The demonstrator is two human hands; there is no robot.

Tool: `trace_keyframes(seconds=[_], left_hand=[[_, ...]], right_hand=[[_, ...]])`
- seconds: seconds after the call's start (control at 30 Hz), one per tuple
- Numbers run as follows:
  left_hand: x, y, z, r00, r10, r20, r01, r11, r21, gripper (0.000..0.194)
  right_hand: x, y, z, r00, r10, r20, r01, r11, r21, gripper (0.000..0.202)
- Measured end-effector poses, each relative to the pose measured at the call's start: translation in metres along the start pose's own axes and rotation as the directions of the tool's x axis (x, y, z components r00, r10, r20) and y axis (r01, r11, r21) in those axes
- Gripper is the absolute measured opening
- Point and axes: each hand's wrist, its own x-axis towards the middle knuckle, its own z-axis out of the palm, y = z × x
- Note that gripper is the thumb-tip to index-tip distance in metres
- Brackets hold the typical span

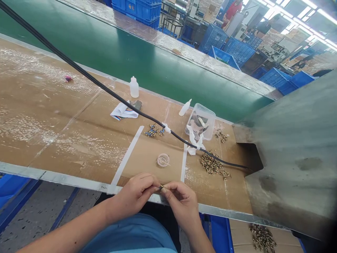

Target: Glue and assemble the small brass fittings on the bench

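Note:
My left hand [143, 189] and my right hand [181, 198] meet at the front edge of the cardboard-covered bench. Pinched between their fingertips is a small dark and brass-coloured metal part [161, 188], mostly hidden by the fingers. Just beyond them stands a small round clear dish [163, 160] with a thin pale stick or wire across it. A little pile of brass parts with blue pieces [152, 131] lies behind the dish to the left. To the right is a larger heap of small brass parts [210, 162].
A black cable [110, 92] crosses above the bench. Behind lie a white bottle [134, 88], a smaller bottle [185, 107], a folded cloth [123, 110] and a clear plastic box [207, 123]. A green conveyor belt [142, 52] runs beyond; a metal panel [289, 158] stands at right.

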Motion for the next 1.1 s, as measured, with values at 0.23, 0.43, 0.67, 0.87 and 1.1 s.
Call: trace_keyframes(seconds=[0.23, 0.43, 0.67, 0.87, 1.1], left_hand=[[-0.0007, 0.0009, -0.0001, 1.0, 0.0, 0.01, 0.0, 1.0, -0.001, 0.017], [-0.0002, 0.0004, -0.0002, 1.0, 0.001, 0.012, -0.001, 1.0, 0.003, 0.017], [0.0016, 0.0013, -0.0006, 1.0, 0.007, 0.008, -0.007, 1.0, 0.002, 0.018], [0.0004, 0.0013, -0.0004, 1.0, 0.006, 0.005, -0.006, 1.0, 0.004, 0.018], [-0.0009, 0.0002, -0.0004, 1.0, 0.002, 0.012, -0.003, 1.0, 0.006, 0.017]], right_hand=[[0.0011, -0.0012, 0.0003, 1.0, -0.004, 0.003, 0.004, 1.0, 0.013, 0.016], [0.0014, -0.0007, 0.0004, 1.0, 0.006, -0.001, -0.006, 1.0, 0.018, 0.015], [0.0006, -0.0012, 0.0003, 1.0, 0.021, 0.001, -0.021, 0.999, 0.05, 0.014], [0.0007, -0.0005, 0.0005, 1.0, 0.019, -0.002, -0.019, 0.998, 0.057, 0.015], [0.0003, -0.0002, 0.0004, 1.0, 0.028, 0.002, -0.028, 0.998, 0.056, 0.016]])
